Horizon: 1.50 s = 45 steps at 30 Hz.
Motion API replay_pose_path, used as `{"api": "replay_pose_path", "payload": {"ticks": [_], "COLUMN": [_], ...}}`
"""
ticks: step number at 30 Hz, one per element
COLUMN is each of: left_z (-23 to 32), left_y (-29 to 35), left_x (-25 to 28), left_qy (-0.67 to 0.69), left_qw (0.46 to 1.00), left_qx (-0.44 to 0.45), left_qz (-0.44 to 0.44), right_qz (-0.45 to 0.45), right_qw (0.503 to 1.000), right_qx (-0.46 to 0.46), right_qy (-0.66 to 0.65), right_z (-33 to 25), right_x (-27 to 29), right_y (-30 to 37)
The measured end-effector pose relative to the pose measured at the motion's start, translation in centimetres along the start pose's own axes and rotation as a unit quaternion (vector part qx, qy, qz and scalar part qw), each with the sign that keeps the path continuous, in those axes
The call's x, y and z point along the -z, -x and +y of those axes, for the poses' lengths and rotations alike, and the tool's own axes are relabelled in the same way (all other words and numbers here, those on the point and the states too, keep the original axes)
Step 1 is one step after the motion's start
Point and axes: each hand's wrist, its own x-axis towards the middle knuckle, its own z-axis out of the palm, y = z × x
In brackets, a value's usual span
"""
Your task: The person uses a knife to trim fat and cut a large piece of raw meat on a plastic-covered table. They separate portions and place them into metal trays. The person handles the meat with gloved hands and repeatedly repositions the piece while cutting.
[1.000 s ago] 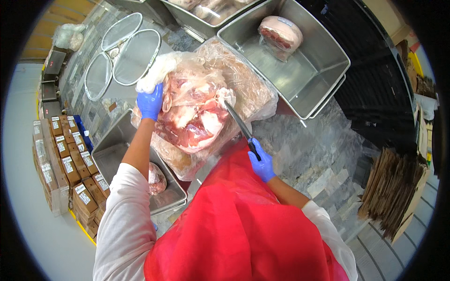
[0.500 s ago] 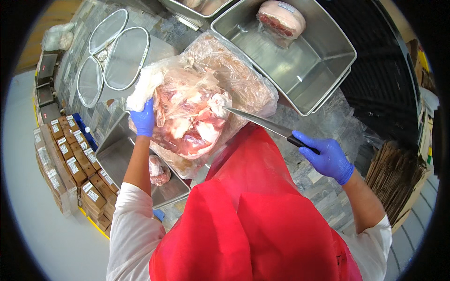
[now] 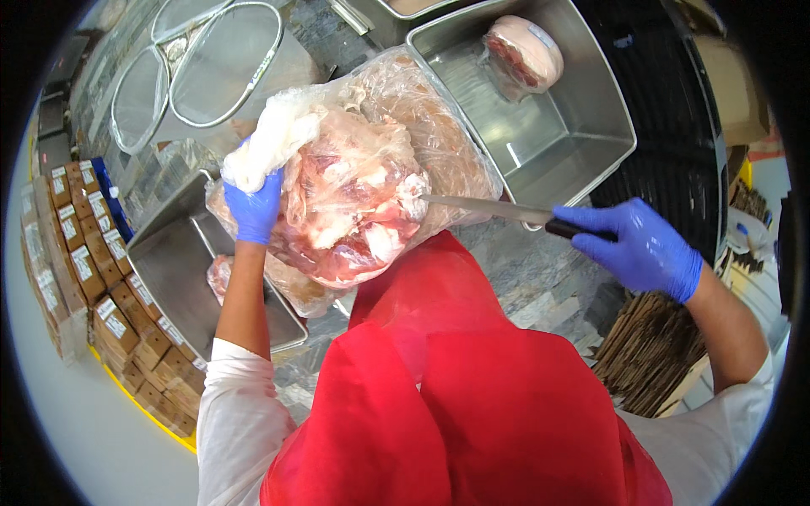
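A large cut of raw meat (image 3: 350,194), pink with white fat, lies on a plastic-wrapped load straight in front of me. At its left edge, my left hand (image 3: 256,202) in a blue glove grips a bunched white cloth-like wad (image 3: 274,139); part of that hand is hidden behind it. My right hand (image 3: 637,244), gloved in blue too, is closed round the black handle of a long knife (image 3: 498,208). The blade points left, and its tip meets the meat's right side near a white knob.
A deep metal tub (image 3: 557,143) holding a wrapped piece of meat (image 3: 523,57) stands at the far right. Another metal tub (image 3: 173,261) sits at left, with meat inside. Stacked cardboard boxes (image 3: 105,253), wire-rimmed clear bags (image 3: 224,67) and flattened cardboard (image 3: 650,354) surround the spot.
My right hand has moved right and slightly up, and the knife lies flatter, its tip still at the meat. The left hand keeps its grip on the wad. The whole view has shifted.
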Motion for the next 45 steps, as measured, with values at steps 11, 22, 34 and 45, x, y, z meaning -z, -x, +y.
{"api": "replay_pose_path", "payload": {"ticks": [11,22,34,45], "left_z": [1.7,2.2,1.6,2.7], "left_y": [0.4,0.7,1.3,1.5], "left_x": [0.8,1.2,1.0,1.7], "left_qy": [0.015,0.023,-0.059,-0.114], "left_qw": [0.998,0.993,0.986,0.968], "left_qx": [0.021,0.054,0.107,0.202], "left_qz": [0.061,0.1,0.115,0.098], "right_qz": [0.292,0.426,0.53,0.499], "right_qw": [0.932,0.844,0.743,0.735], "right_qx": [0.005,0.036,0.095,0.078], "right_qy": [-0.216,-0.323,-0.398,-0.452], "right_z": [4.7,4.5,-0.5,-5.4], "right_x": [-23.8,-40.1,-46.4,-48.2], "right_y": [-1.7,-9.0,-17.0,-20.2]}}
